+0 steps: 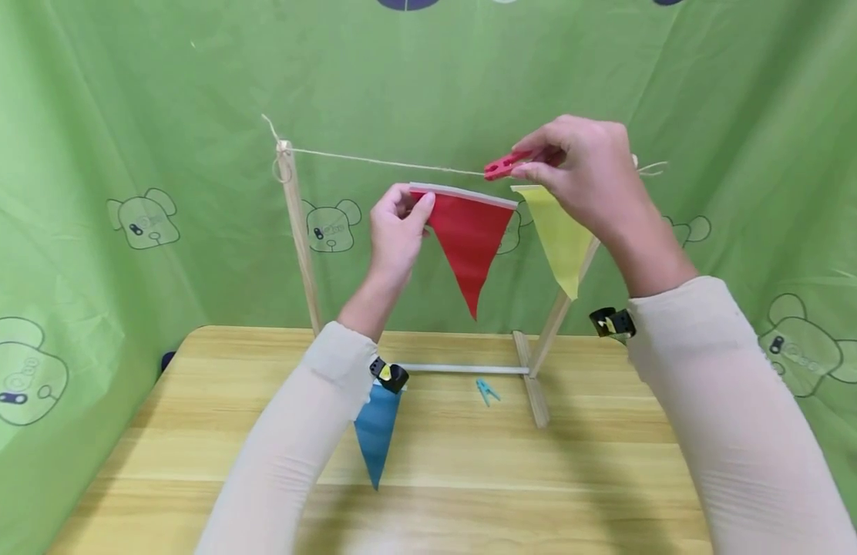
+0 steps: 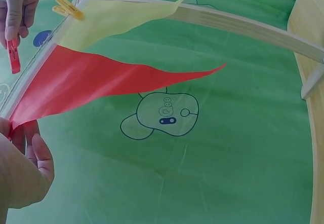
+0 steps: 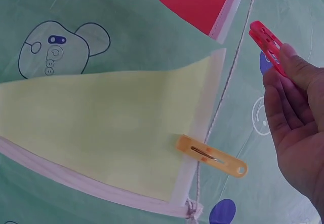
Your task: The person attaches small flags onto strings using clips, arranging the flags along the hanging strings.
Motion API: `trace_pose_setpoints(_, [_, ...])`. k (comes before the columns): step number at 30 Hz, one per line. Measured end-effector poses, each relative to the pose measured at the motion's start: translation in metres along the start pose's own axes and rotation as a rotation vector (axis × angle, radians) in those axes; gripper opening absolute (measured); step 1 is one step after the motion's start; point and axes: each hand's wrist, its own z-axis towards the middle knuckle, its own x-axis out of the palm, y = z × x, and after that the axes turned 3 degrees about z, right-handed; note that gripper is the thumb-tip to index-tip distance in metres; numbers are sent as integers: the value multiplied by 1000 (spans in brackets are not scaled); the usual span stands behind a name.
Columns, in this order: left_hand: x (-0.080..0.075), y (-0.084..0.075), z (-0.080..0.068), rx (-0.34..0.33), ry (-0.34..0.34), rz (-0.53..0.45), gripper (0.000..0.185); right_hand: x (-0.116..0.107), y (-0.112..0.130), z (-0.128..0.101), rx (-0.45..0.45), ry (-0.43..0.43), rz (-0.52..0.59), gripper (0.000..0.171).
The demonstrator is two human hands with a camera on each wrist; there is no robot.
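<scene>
Sleeved arms reach up: left hand point(image 1: 395, 231) pinches the red flag point(image 1: 470, 239) corner, right hand point(image 1: 588, 173) pinches a red peg point(image 1: 506, 164) just above the string point(image 1: 387, 161). Yellow flag point(image 3: 111, 127) is pegged; red and blue flag point(image 1: 376, 435) wait.

Staged craft/demo setup; bear-print green cloth backdrop point(image 1: 123, 116) hung round wood table point(image 1: 539, 478).

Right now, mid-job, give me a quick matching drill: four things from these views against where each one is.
Things:
1 red flag
2 yellow flag
3 blue flag
4 red peg

Places:
A flat on the table
B pinched in the right hand
C pegged to the string
D corner held by the left hand

Pairs: 1-D, 2-C, 3-A, 4-B
</scene>
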Motion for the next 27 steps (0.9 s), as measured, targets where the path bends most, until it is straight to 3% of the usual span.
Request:
trace_pose_setpoints(10, [7,2,6,-4,-15,-38,6,-10,3,16,-31,125,-69,20])
trace_pose_setpoints(18, [10,1,7,-7,-29,-38,7,-16,3,29,58,248,-97,21])
trace_pose_setpoints(27, [13,-2,7,3,-45,-54,6,-19,5,36,74,339,-121,20])
